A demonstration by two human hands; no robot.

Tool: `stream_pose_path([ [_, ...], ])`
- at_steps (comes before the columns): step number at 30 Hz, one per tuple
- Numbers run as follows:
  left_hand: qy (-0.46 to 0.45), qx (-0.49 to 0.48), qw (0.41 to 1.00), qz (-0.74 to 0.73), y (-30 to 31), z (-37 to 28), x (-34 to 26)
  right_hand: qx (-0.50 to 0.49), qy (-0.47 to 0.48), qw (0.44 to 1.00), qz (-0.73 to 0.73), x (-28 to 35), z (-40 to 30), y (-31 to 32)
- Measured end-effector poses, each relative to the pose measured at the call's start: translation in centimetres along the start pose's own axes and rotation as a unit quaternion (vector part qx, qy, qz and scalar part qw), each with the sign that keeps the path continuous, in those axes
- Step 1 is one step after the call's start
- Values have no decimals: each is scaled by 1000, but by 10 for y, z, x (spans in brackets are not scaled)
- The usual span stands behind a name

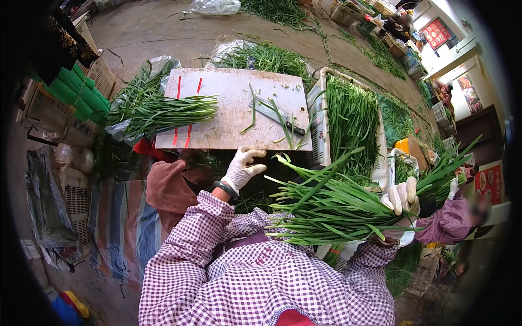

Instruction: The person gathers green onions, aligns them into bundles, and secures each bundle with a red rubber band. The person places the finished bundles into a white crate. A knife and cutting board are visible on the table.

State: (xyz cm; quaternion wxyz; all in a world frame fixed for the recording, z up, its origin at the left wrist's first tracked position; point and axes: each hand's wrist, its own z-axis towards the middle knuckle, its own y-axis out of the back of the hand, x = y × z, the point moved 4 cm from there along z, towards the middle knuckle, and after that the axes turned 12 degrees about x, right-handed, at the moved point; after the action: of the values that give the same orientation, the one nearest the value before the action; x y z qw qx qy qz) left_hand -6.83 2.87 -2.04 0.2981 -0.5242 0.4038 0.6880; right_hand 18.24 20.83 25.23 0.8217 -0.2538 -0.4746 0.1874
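Observation:
My gloved right hand (pixel 401 203) grips a large bunch of Chinese chives (pixel 334 208), its pale cut ends pointing left. My gloved left hand (pixel 244 165) is just below the near edge of a white cutting board (pixel 228 140), fingers apart and nothing between them. On the board's left lies another bunch of chives (pixel 183 110), resting across two red tie strips (pixel 198 86). A kitchen knife (pixel 273 114) with a black handle lies at the right, with loose leaves over it and trimmed bits near the far edge.
Beside the board stands a white plastic crate (pixel 322 110) packed with chives (pixel 352 114). More chives (pixel 265 57) are heaped behind the board. Green bundles (pixel 79 91) and crates stand at the left, near a striped sheet (pixel 126 224). A co-worker (pixel 444 222) is at the right.

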Motion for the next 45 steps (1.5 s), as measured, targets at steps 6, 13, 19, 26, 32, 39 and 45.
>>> stream_pose_path([
  [6,-68,307,940,128,-29,36,-57,27,-12,1000,1,-6,8,-3],
  [13,97,275,956,17,-38,21,23,37,-34,996,-67,39,3,1],
  [19,207,189,909,-309,-63,-7,103,23,63,998,20,40,16,-15],
  [26,126,336,618,-700,-88,-13,-61,-266,73,953,-126,52,-18,93],
  [32,164,236,563,-775,-95,-5,-44,-362,78,924,-92,40,-36,180],
  [39,30,223,661,-716,-60,-10,-29,-305,114,942,-78,71,-10,124],
  [45,173,325,929,-35,-53,-44,47,-198,137,971,11,65,20,64],
])
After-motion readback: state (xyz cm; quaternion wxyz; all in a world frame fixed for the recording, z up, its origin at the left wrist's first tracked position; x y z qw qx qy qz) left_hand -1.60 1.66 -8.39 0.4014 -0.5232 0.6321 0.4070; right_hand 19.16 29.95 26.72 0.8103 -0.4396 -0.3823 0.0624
